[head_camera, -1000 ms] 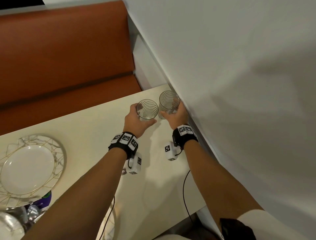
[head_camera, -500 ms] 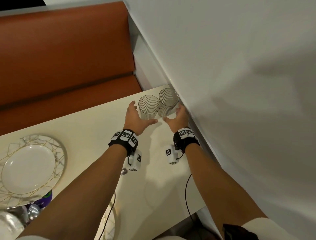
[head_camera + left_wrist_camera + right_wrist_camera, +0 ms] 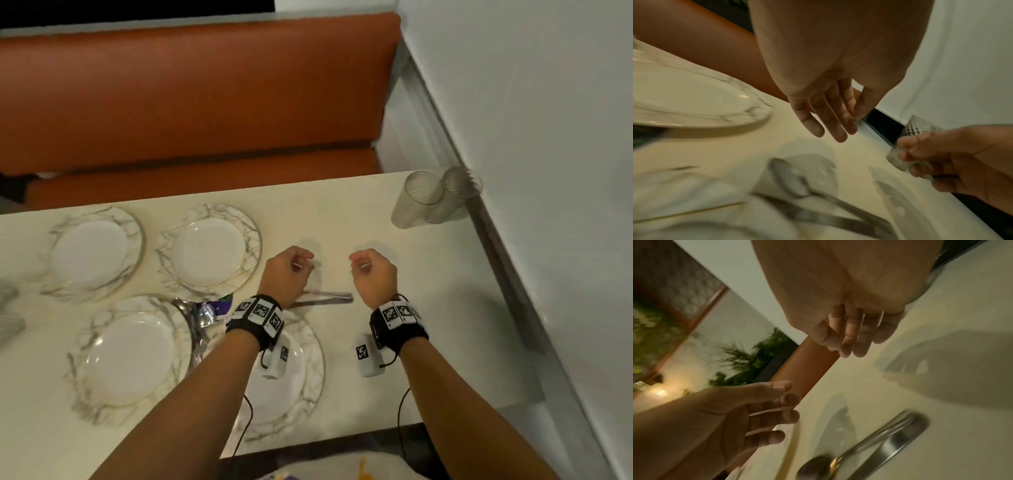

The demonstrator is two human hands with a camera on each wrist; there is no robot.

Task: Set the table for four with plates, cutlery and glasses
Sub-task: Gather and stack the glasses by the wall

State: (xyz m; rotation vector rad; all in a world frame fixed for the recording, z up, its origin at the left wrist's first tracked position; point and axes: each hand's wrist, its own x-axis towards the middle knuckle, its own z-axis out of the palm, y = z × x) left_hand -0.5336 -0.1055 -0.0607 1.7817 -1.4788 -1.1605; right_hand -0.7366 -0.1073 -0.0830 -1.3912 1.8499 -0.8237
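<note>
Two ribbed clear glasses (image 3: 416,202) (image 3: 457,190) stand side by side in the table's far right corner, against the wall. Both hands hover over the middle of the table, well short of the glasses. My left hand (image 3: 291,270) (image 3: 830,123) holds nothing and its fingers hang relaxed. My right hand (image 3: 371,274) (image 3: 851,337) is loosely curled and also holds nothing. A spoon and other steel cutlery (image 3: 329,297) (image 3: 791,178) (image 3: 890,434) lie on the table just below my left hand. Several marble-rimmed plates (image 3: 209,250) (image 3: 92,253) (image 3: 130,356) lie to the left.
One more plate (image 3: 308,373) lies partly under my left forearm. A heap of cutlery (image 3: 195,318) and a purple item (image 3: 222,303) sit between the plates. An orange bench (image 3: 191,102) runs behind the table. A white wall (image 3: 548,171) borders the right edge.
Both hands let go of the two glasses, left them in the corner and drew back toward me. The head view swung left and down, so the plates now show.
</note>
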